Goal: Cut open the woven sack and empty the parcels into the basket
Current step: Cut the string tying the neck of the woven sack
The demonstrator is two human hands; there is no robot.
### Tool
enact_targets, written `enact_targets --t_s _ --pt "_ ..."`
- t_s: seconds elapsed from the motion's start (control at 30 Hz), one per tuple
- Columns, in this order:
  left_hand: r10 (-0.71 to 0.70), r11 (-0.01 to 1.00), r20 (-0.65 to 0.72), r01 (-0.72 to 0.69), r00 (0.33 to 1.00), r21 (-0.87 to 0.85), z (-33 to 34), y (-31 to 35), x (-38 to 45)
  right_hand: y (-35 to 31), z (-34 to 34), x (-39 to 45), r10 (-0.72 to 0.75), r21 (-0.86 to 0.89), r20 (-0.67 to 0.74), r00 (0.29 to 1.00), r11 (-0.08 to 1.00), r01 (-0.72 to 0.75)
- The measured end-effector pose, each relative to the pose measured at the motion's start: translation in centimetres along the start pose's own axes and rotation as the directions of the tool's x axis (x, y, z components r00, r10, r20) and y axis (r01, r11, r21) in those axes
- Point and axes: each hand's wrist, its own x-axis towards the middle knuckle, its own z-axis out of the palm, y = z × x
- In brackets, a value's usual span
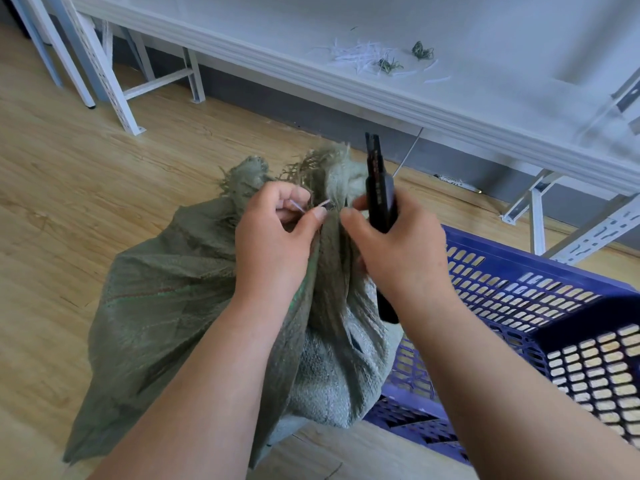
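Note:
A grey-green woven sack (166, 306) stands on the wooden floor, its frayed neck bunched at the top. My left hand (277, 237) pinches a thin white tie (298, 206) at that neck. My right hand (394, 247) grips a black utility knife (378, 188), which points upward beside the neck, while its fingers also touch the sack. A blue perforated plastic basket (540, 306) sits on the floor just right of the sack. No parcels show; the sack hides its contents.
A white table (450, 64) stretches across the back, carrying cut white strips (360, 57) and tufts of green fibre (422, 50). White metal shelf legs (104, 81) stand at far left and another frame (588, 230) at right behind the basket.

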Motion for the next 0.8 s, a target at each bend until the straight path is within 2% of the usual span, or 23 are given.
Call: enact_targets --t_s 0.1,0.27,0.43,0.57,0.7,0.8 --pt "0.042 0.999 0.010 -0.042 0.999 0.017 0.4 0.1 -0.2 -0.3 0.6 1.3 0.032 0.037 0.064 0.997 0.999 -0.034" --pt "0.097 0.989 0.047 -0.102 0.994 0.108 0.4 0.1 -0.3 -0.2 0.3 2.3 0.055 -0.115 0.160 0.986 0.993 -0.037" --pt "0.118 0.966 0.109 -0.140 0.987 0.218 0.3 0.4 -0.4 0.0 -0.4 2.6 0.079 -0.060 0.226 0.971 0.996 -0.067" --pt "0.053 0.937 0.158 -0.104 0.986 0.335 0.2 1.3 -0.3 -0.9 -2.6 3.6 0.131 0.205 0.192 0.973 0.964 -0.170" --pt "-0.030 0.885 0.208 -0.071 0.978 0.461 0.8 2.4 1.1 -1.8 -5.4 6.3 0.176 0.608 0.135 0.975 0.762 -0.222" --pt "0.052 0.900 0.172 -0.121 0.984 0.419 1.6 5.8 2.8 -2.7 -7.6 8.5 0.202 0.750 0.087 0.975 0.631 -0.198"
